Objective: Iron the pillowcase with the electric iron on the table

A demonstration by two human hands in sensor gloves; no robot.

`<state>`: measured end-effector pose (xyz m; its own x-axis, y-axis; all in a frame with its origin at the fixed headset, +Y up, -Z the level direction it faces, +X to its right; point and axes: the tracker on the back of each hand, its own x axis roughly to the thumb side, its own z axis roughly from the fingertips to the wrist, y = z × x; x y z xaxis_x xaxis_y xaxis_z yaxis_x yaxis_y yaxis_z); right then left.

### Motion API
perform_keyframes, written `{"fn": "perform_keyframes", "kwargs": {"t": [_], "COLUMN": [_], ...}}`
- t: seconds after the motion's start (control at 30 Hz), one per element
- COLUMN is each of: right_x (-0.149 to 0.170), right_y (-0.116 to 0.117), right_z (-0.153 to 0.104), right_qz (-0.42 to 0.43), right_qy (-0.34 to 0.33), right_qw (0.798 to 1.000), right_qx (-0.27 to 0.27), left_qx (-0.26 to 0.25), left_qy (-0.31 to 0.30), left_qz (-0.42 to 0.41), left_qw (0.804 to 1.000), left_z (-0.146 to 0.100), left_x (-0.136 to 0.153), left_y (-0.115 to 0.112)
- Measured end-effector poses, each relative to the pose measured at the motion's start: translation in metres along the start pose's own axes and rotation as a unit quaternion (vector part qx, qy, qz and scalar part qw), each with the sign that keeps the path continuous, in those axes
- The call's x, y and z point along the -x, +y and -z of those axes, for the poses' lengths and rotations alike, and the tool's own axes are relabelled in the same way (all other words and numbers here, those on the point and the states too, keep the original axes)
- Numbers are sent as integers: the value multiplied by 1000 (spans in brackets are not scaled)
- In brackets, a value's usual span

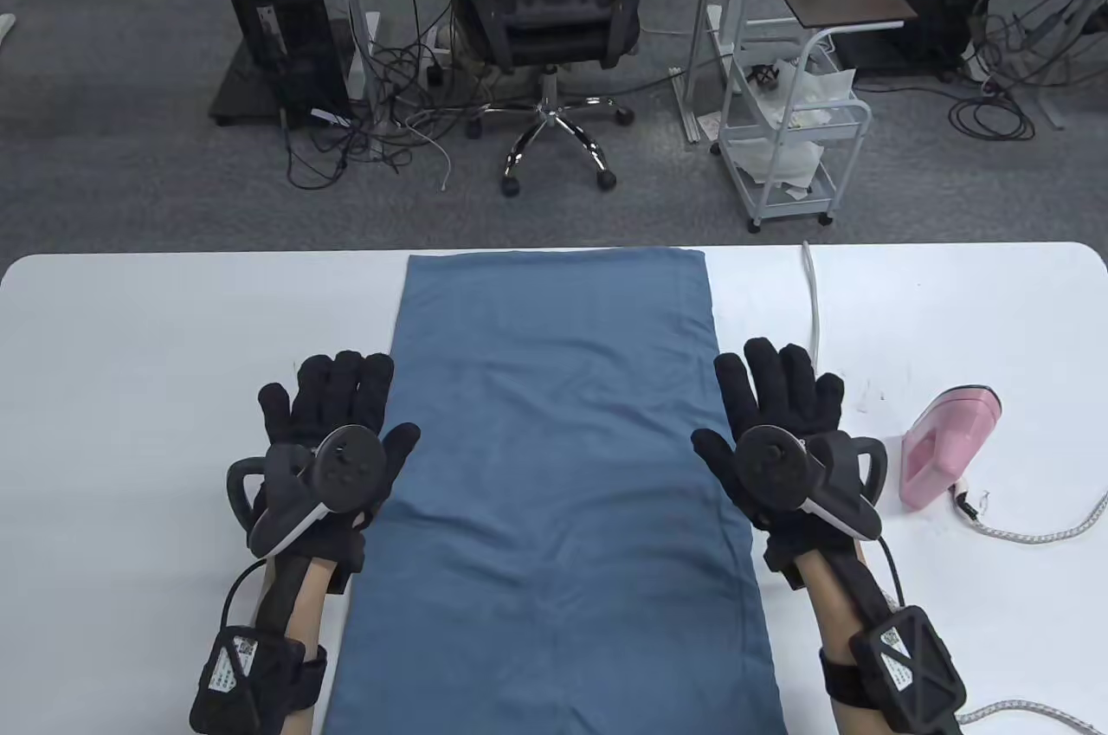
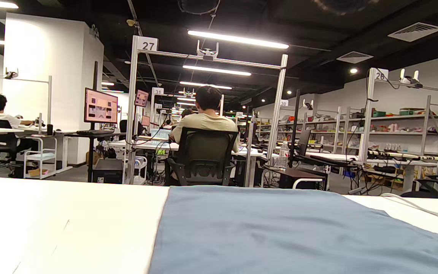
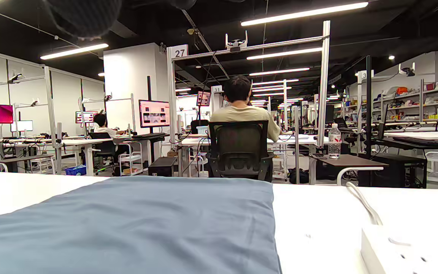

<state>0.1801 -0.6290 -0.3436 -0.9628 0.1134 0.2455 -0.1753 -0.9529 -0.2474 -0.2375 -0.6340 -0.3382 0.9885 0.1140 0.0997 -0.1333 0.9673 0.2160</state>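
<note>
A blue pillowcase [image 1: 554, 458] lies flat along the middle of the white table [image 1: 130, 354]; it also shows in the left wrist view [image 2: 280, 232] and the right wrist view [image 3: 146, 224]. My left hand [image 1: 333, 415] rests flat, fingers spread, at the pillowcase's left edge, thumb on the cloth. My right hand [image 1: 779, 406] rests flat, fingers spread, at its right edge, thumb on the cloth. A pink electric iron [image 1: 948, 445] lies on the table to the right of my right hand, apart from it. Neither hand holds anything.
The iron's braided cord [image 1: 1039, 531] runs off the right edge. A white cable [image 1: 812, 293] leads from the far edge to a white power strip [image 3: 409, 251] beside my right hand. Beyond the table stand an office chair [image 1: 545, 16] and a white cart [image 1: 796, 129].
</note>
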Motion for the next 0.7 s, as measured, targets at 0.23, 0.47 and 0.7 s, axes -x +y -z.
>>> {"fn": "perform_keyframes", "kwargs": {"t": [0.23,0.47,0.7], "right_x": [0,1,8], "right_y": [0,-1,-1], "right_z": [0,0,1], "right_qz": [-4,-2,8], "right_qy": [0,4,16], "right_qw": [1000,1000,1000], "right_qx": [-8,-9,-20], "left_qx": [1,10,9], "left_qy": [-1,1,6], "left_qz": [-4,-2,-7], "left_qw": [1000,1000,1000], "left_z": [0,1,2], "left_x": [1,4,6], "left_y": [1,-2,1]}}
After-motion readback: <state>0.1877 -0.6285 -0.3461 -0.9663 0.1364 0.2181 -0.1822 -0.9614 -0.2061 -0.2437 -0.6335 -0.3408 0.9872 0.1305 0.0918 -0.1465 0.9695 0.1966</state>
